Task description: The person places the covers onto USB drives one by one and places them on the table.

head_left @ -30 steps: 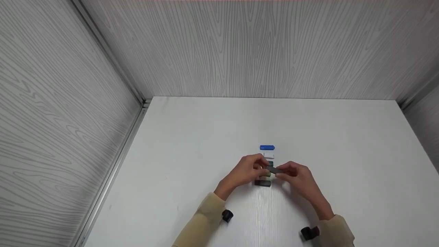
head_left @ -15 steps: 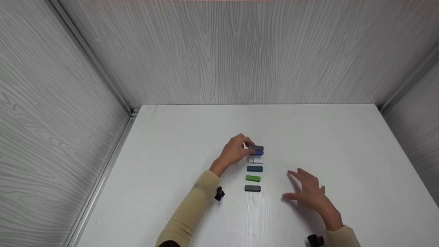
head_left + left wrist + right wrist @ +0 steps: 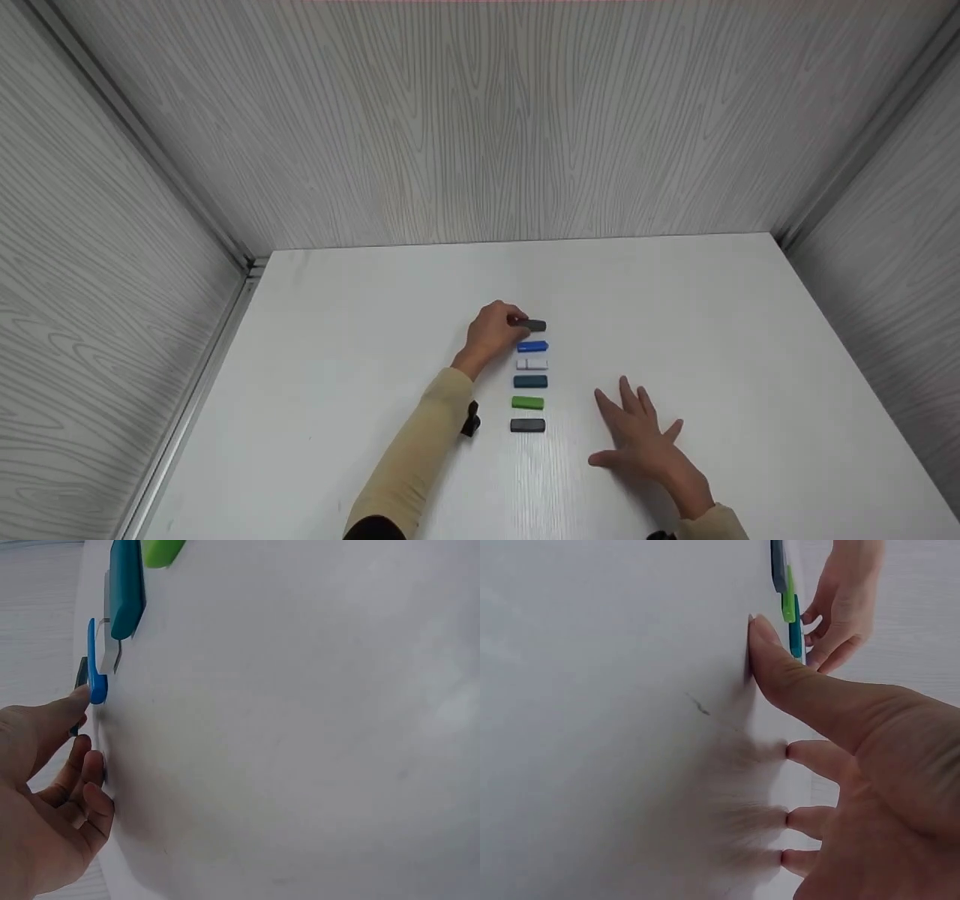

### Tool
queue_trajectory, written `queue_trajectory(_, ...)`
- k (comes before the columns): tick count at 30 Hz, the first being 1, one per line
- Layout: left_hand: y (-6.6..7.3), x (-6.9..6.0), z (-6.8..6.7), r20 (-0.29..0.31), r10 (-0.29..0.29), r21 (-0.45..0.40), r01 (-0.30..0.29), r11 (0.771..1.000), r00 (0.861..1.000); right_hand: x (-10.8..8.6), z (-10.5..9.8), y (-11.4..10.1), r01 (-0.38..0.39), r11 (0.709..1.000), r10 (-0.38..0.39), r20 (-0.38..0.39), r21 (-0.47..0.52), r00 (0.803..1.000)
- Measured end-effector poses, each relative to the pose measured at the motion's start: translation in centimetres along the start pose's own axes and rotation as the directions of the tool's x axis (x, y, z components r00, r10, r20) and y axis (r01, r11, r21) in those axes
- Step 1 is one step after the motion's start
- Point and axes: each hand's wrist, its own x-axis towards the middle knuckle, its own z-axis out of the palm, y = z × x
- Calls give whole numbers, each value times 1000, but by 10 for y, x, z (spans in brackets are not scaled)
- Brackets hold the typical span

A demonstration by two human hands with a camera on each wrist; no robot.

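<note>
My left hand point(image 3: 491, 332) pinches the left end of a dark grey stick point(image 3: 534, 325), which looks like a USB stick, at the far end of a column. Below it in the head view lie similar small sticks, one under another: a blue stick point(image 3: 532, 346), a white stick point(image 3: 532, 364), a teal stick point(image 3: 530, 382), a green stick point(image 3: 528, 403) and another dark grey stick point(image 3: 528, 425). Right of the column, my right hand point(image 3: 643, 442) has its fingers spread and holds nothing; the right wrist view shows its thumb point(image 3: 802, 686) close over the table.
The white table point(image 3: 375, 337) meets a wood-grain back panel point(image 3: 450, 135) and side panels. A metal strip point(image 3: 195, 397) runs along the left edge. Black wrist cameras, such as the left one point(image 3: 470, 420), sit at the sleeves.
Both hands were on the dark grey stick; then the right hand let go, opened and drew away to the right. The left hand carried the stick to the column's far end, beyond the blue one.
</note>
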Motion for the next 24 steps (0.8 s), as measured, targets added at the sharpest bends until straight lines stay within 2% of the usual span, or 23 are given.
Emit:
queue_trajectory(8, 3, 6, 2, 1, 27, 52, -27, 998, 1000, 5, -3, 4, -1, 1000, 1, 5, -7, 1000)
queue_trajectory(15, 2, 6, -1, -6, 25, 41, -25, 999, 1000, 10, -4, 6, 9, 1000, -9, 1, -13, 1000)
queue_trajectory(21, 2, -11, -5, -52, 26, 48, -23, 999, 998, 9, -4, 6, -5, 1000, 5, 7, 1, 1000)
queue_trajectory(24, 3, -26, -3, -70, 61, 154, -50, 987, 996, 7, -7, 7, -22, 1000, 22, 5, -19, 1000)
